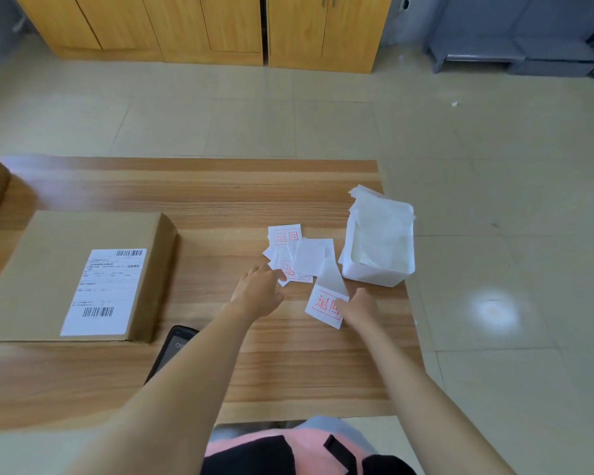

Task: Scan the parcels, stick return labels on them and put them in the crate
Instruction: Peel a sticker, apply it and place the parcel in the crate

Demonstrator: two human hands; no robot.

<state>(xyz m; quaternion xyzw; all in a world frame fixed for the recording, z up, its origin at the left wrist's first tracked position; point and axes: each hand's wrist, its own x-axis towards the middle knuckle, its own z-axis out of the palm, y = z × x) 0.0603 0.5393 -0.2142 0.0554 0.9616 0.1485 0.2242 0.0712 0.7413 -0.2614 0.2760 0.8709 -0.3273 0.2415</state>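
Red-print label [325, 308] in R hand [361, 310] fingers [345, 305]

Bright, floor [493, 311] glare, blurry left edge.

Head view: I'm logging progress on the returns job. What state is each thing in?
parcel: closed, shipping label up, no return label showing.
held return label: pinched by right hand, backing partly peeled.
label pile: loose on table, left hand touching it.
white box: open, holds white paper sheets.
phone: flat on table beside parcel.
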